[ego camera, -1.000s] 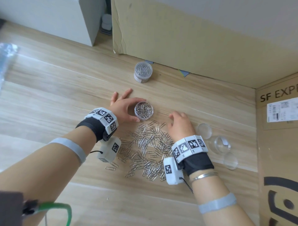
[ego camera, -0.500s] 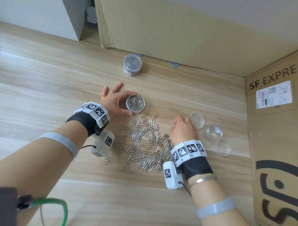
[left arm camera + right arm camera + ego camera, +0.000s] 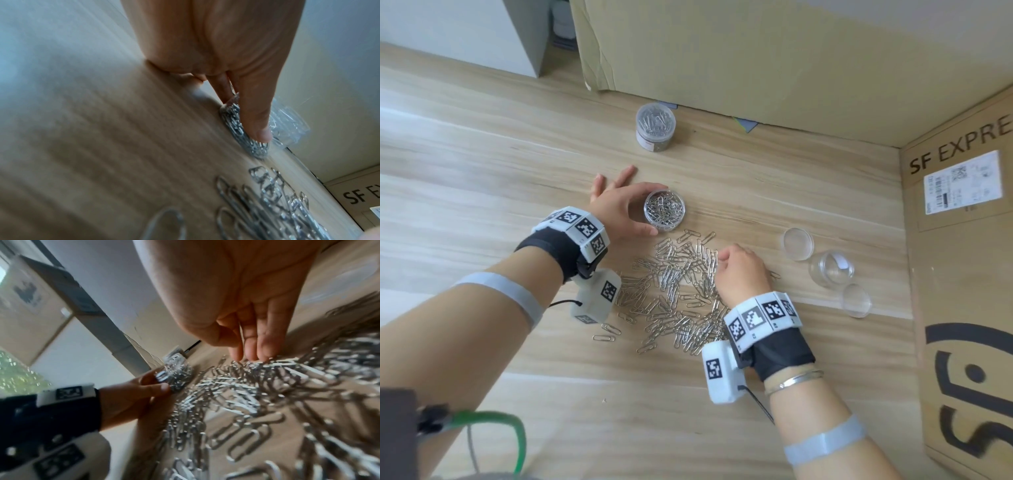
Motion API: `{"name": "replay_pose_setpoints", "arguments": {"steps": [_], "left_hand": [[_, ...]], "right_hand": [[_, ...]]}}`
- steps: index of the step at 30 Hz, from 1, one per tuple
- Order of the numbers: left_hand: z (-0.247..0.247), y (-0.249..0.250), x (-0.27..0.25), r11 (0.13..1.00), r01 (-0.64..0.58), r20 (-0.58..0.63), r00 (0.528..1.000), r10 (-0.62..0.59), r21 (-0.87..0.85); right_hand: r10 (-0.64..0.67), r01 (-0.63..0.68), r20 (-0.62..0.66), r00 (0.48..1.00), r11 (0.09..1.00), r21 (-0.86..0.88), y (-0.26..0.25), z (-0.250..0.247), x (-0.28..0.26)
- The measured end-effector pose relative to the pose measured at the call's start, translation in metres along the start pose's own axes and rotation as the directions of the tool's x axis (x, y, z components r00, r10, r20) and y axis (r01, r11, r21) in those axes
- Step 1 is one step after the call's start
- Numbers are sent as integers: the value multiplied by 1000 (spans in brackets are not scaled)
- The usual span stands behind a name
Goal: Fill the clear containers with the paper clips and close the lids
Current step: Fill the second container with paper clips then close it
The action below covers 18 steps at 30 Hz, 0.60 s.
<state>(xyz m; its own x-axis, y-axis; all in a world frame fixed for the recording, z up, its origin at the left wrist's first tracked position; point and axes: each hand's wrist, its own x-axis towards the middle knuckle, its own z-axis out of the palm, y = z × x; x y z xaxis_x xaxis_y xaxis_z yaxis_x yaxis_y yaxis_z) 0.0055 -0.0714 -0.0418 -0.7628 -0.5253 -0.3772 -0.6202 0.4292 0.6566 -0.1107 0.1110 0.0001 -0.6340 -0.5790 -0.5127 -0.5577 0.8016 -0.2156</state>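
While a loose heap of silver paper clips (image 3: 674,294) sprawls across the pale wood-grain surface (image 3: 482,164) between both wrists, thin wire loops overlapping in every direction, a few strays lie apart just behind the left wrist. The right hand (image 3: 743,274) is lowered onto the heap's right edge, its fingers (image 3: 265,345) bunched downward with the tips touching the clips; whether any clip is actually pinched cannot be told. Just ahead of the heap, the left hand (image 3: 616,212) grasps a small open clear container (image 3: 664,212), thumb on its near side and index finger curving round the far side, the remaining fingers spread flat on the surface. That container is filled nearly to the rim with clips and carries no lid. To the right of the right hand, an empty clear container (image 3: 830,272) stands, flanked by two clear round lids, the farther lid (image 3: 798,244) and the nearer lid (image 3: 856,299), both lying loose on the surface. Well beyond the left hand's fingertips, a closed container (image 3: 655,126) packed with clips stands close to the foot of a plain cardboard panel (image 3: 756,54). A cardboard box (image 3: 962,274) printed "SF EXPRE" walls off the right side.
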Motion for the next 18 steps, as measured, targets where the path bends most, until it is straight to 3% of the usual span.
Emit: {"name": "replay_pose_setpoints", "arguments": {"steps": [2,4,7,9,18], "left_hand": [[-1,2,-1,1000,3,0,1000,-3,-3],[-2,2,-1,1000,10,2,1000,-10,-4],[-2,1,-1,1000,9,6,1000,-9,2],[-1,0,0,1000,1,6,1000,-1,2],[0,1,0,1000,7,-8,1000,-7,-1]], "right_hand": [[-32,33,-21,999,999,32,-1,-2,-2],[25,-25,-21,999,1000,-17,6,-5,-3],[167,-157,86,982,982,-108,17,-7,-7],[183,-166,133,974,978,-130,17,-4,-11],[16,-10,100,995,998,-59,-14,14,-8]]}}
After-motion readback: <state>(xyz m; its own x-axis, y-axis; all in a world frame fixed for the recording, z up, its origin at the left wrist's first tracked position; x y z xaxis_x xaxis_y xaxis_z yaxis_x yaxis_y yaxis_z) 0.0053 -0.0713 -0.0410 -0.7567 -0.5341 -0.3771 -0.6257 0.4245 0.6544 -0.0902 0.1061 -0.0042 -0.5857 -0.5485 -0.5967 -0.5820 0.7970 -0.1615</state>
